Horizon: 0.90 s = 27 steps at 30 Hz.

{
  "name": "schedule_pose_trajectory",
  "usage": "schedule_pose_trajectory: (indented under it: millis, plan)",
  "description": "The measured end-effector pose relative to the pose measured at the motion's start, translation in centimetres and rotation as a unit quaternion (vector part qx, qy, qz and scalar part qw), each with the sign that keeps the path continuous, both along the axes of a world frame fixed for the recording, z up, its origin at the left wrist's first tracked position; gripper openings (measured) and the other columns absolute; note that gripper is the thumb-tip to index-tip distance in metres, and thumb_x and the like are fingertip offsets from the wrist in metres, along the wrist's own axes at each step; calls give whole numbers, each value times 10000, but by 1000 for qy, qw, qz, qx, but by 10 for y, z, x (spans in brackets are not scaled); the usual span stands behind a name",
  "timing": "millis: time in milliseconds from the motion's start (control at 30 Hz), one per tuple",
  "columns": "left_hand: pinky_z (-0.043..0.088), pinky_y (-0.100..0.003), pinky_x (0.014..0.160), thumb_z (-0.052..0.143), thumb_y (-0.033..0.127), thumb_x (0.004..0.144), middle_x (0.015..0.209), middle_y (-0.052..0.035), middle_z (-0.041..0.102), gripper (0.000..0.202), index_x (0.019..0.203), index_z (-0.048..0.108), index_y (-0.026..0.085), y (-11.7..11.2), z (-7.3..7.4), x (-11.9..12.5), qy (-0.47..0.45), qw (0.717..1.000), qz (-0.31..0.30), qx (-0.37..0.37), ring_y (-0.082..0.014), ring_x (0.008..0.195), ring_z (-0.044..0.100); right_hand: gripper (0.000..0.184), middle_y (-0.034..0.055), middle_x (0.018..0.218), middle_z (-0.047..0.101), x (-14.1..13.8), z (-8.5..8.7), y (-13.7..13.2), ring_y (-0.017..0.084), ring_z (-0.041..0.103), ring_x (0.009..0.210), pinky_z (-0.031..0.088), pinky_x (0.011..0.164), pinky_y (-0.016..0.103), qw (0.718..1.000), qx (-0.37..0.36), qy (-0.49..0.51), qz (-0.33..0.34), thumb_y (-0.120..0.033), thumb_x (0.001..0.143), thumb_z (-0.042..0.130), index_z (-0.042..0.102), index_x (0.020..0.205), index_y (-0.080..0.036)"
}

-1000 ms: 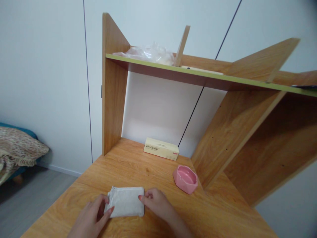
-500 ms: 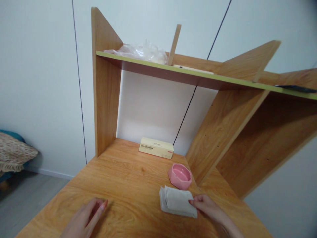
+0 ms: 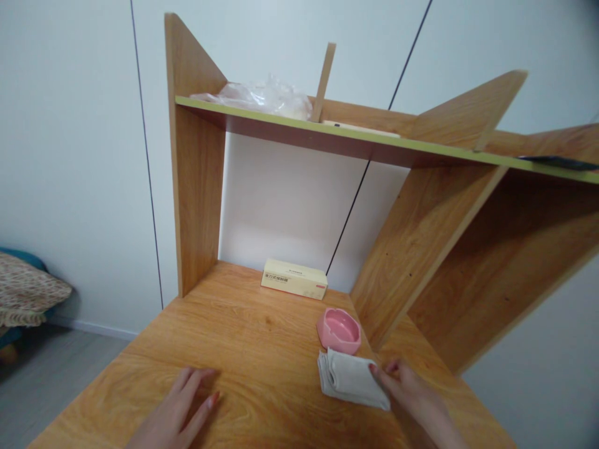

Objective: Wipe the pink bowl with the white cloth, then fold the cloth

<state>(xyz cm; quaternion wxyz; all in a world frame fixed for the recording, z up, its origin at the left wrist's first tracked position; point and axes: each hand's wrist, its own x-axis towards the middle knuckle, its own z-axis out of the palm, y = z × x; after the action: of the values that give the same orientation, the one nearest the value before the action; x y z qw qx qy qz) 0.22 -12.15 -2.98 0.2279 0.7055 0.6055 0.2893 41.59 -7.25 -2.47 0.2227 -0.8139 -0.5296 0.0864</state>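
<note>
A folded light-grey cloth (image 3: 353, 379) lies on the wooden desk, just in front of a pink faceted bowl that looks like an ashtray (image 3: 340, 333). My right hand (image 3: 412, 393) pinches the cloth at its upper right edge, thumb on top and the other fingers curled behind. Over the left part of the desk is my left hand (image 3: 180, 408), open, with thumb and fingers apart and nothing in it.
A pale yellow printed box (image 3: 294, 280) stands against the back wall. Overhead, a shelf (image 3: 346, 138) carries a clear plastic bag (image 3: 269, 100) and flat items. A wooden divider (image 3: 421, 243) rises behind the pink bowl. Patterned fabric (image 3: 32, 287) shows at far left.
My right hand and the folded cloth have shifted right across the desk. My left hand has moved slightly right, and its fingers have spread.
</note>
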Motion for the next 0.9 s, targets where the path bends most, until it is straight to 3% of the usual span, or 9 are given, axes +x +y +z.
schedule_pose_trajectory:
  millis: [100, 233, 267, 333, 400, 500, 667, 900]
  plan:
    - [409, -345, 900, 363, 343, 807, 1124, -76, 561, 368, 1096, 541, 200, 7, 18, 14, 65, 997, -42, -10, -223, 1023, 536, 269, 20, 582, 585, -44, 15, -1, 194, 557, 544, 389, 530, 294, 997, 37, -7, 66, -473, 748, 394, 499, 743, -226]
    - [335, -391, 957, 368, 222, 781, 1259, -90, 471, 409, 1162, 506, 172, 25, 45, 41, 175, 978, -111, -3, -243, 1141, 438, 232, 63, 808, 621, -124, 10, -5, 182, 574, 784, 433, 709, 280, 953, 64, 29, 294, -308, 788, 355, 559, 782, -198]
    - [332, -399, 955, 364, 166, 759, 1292, -83, 437, 452, 1197, 476, 173, 30, 48, 49, 198, 971, -134, 3, -243, 1150, 427, 249, 75, 939, 616, -141, 6, -7, 186, 554, 908, 416, 797, 286, 941, 55, 34, 333, -286, 779, 383, 568, 914, -187]
    - [334, -413, 946, 356, 59, 687, 1337, -96, 369, 571, 1248, 418, 144, 41, 49, 63, 244, 953, -179, 11, -252, 1164, 409, 451, 111, 1218, 492, -163, -5, -9, 202, 423, 1139, 328, 948, 319, 931, 16, 29, 364, -267, 757, 424, 449, 1188, -138]
    - [322, -432, 949, 392, 37, 625, 1351, -138, 327, 640, 1263, 392, 91, 53, 44, 75, 281, 937, -205, 3, -287, 1191, 367, 596, 119, 1355, 330, -173, -15, -10, 200, 278, 1245, 253, 1014, 338, 922, -33, 24, 386, -256, 748, 433, 301, 1304, -86]
    - [273, -424, 986, 384, 33, 660, 1348, -164, 317, 604, 1263, 382, 45, 71, 31, 86, 290, 933, -215, 8, -284, 1225, 312, 639, 103, 1403, 210, -174, -24, -7, 197, 164, 1285, 200, 1046, 363, 911, -62, 9, 408, -253, 757, 422, 226, 1335, -62]
    - [243, -405, 1012, 324, 210, 844, 1340, -134, 344, 445, 1270, 382, 96, 96, 3, 86, 196, 955, -213, 58, -234, 1240, 297, 612, 102, 1387, 230, -166, -33, 0, 246, 164, 1278, 173, 1045, 444, 899, -5, -34, 438, -340, 794, 430, 259, 1330, -101]
    - [232, -390, 1025, 246, 372, 909, 1361, -106, 309, 473, 1312, 316, 135, 103, -18, 81, 149, 949, -266, 74, -200, 1260, 255, 658, 113, 1383, 220, -164, -43, 3, 265, 185, 1269, 213, 1031, 452, 904, 6, -31, 426, -411, 793, 452, 238, 1338, -109]
